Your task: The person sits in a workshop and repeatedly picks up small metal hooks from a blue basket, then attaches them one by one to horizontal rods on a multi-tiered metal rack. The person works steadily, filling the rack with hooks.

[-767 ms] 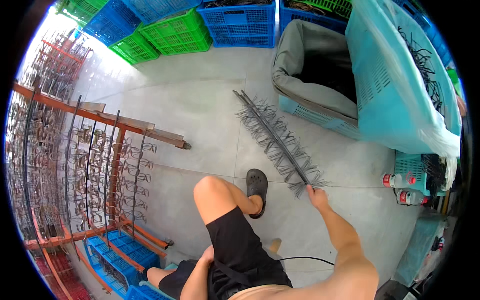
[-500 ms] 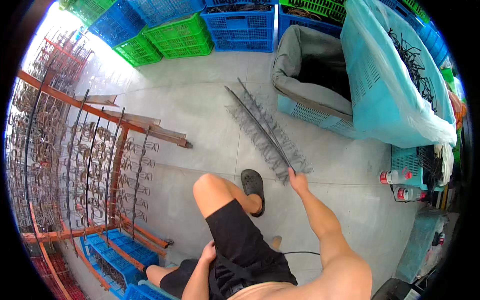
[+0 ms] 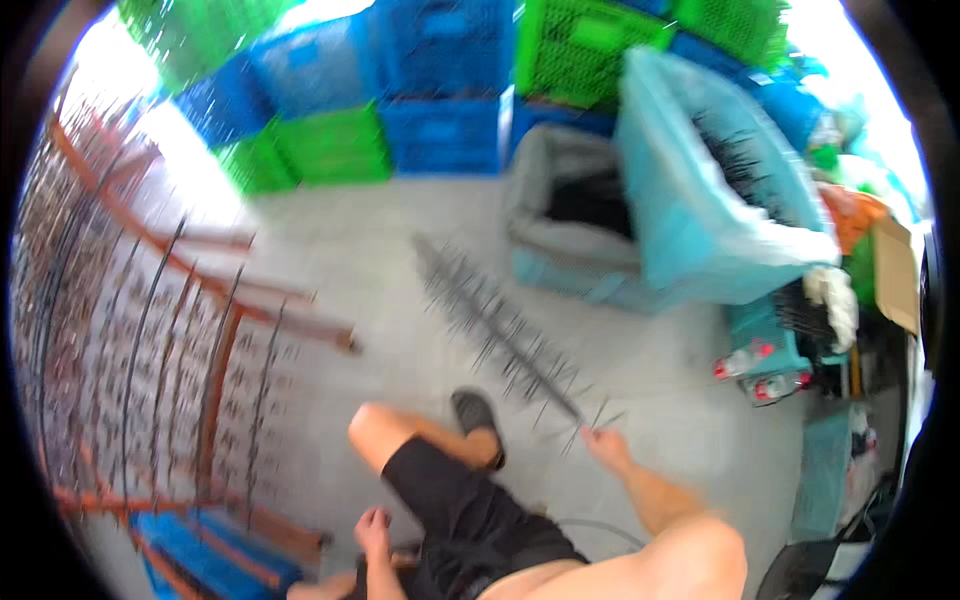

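1. Currently, my head view is blurred, yet it shows the right hand (image 3: 606, 446) with its fingers closed around the near end of a dark rod (image 3: 501, 338). Thin wire pieces (image 3: 486, 352) bristle along both sides. Whether it is one rod or several together, I cannot tell.
2. From that hand, the rod slants up and leftward over the floor (image 3: 640, 370), its far tip pointing toward the blue crates (image 3: 440, 135) at the floor's far edge. I cannot tell whether it touches the floor.
3. The left hand (image 3: 374, 530) is just left of the black shorts (image 3: 450, 508), well apart from the rod. I see nothing in it, and I cannot tell whether its fingers are spread or pressed together.
4. Toward the floor's far right corner stands a grey-lined bin (image 3: 532, 178); a rusty rack (image 3: 220, 400) takes the left edge.
5. Held by one end, the rod probably tips easily, so I would want a firm grip, a steady wrist, and the wires clear of the bin's rim and the dark clog (image 3: 475, 415).
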Tool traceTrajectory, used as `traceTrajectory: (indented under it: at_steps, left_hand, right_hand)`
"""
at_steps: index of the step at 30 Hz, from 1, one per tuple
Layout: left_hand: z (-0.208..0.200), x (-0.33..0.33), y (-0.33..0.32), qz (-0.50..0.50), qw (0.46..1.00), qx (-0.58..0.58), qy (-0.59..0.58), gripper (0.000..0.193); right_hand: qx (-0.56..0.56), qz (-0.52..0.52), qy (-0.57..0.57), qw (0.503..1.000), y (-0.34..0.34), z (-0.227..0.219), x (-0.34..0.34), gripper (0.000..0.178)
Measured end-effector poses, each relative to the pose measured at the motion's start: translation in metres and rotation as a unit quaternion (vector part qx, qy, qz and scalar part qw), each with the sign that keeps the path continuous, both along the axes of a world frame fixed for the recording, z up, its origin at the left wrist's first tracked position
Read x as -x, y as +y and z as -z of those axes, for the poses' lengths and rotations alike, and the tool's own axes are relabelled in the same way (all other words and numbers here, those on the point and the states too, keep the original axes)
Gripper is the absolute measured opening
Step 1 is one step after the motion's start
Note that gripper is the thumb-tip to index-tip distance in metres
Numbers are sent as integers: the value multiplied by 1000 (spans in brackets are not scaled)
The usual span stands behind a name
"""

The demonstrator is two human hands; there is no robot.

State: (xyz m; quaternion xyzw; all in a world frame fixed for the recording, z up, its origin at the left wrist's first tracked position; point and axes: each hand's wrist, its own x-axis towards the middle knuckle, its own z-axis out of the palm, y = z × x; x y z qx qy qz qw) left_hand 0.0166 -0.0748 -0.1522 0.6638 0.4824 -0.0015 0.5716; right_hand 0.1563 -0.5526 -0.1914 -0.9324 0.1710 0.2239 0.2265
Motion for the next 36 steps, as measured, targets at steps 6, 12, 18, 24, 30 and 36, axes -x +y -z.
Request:
traceTrajectory:
  at_steps: [6,12,18,24,30,36]
  left_hand:
    - [-96,-21,25,-39,984,-123,-123,30]
    - [-156,-66,61,-87,899,-11,-430,41]
    - [-179,-61,97,-103,767,49,-631,41]
    - [-170,24,121,-384,685,220,-578,14]
    - [-108,79,144,-522,718,134,-441,21]
    - [-51,97,166,-570,745,110,-329,19]
  right_hand:
    - [110,-64,-139,982,-31,-146,1,65]
    - [254,-257,-520,774,-39,-324,-62,43]
    - [200,-466,-698,505,60,-490,-85,44]
    - [126,-580,-637,492,202,-475,-135,39]
    - [8,-639,-505,580,325,-394,-182,27]
    - [1,-686,-394,611,416,-284,-235,33]
